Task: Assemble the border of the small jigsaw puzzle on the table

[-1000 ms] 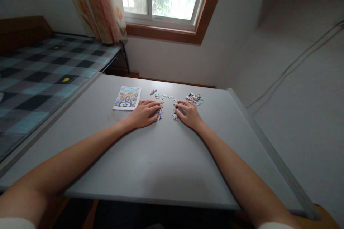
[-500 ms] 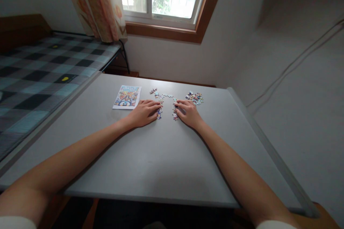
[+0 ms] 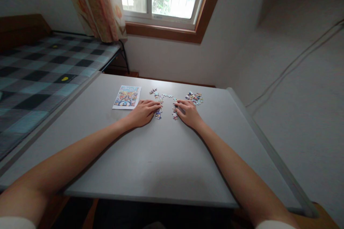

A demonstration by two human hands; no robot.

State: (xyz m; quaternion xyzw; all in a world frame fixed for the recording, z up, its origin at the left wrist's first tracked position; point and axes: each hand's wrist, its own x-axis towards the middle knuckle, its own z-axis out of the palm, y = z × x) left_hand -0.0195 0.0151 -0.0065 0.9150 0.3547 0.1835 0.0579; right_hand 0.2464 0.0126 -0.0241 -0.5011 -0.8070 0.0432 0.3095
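Jigsaw puzzle pieces lie on the white table (image 3: 158, 150) in two joined strips that run toward me, with a short row (image 3: 167, 95) across their far end. My left hand (image 3: 145, 112) rests palm down, fingers stretched out onto the left strip (image 3: 158, 115). On the other side, my right hand (image 3: 188, 112) lies with its fingers spread and its tips on the right strip (image 3: 175, 114). Neither hand grips a piece that I can see. The fingers cover parts of both strips.
A printed picture sheet (image 3: 127, 97) lies left of my left hand. Beyond my right hand is a heap of loose pieces (image 3: 195, 97), and a small cluster (image 3: 153, 91) sits farther back. A checked bed (image 3: 53, 64) stands left of the table, under a curtain (image 3: 99, 7).
The near end of the left strip has shifted slightly to the left beneath my left fingers. My right hand has hardly moved.
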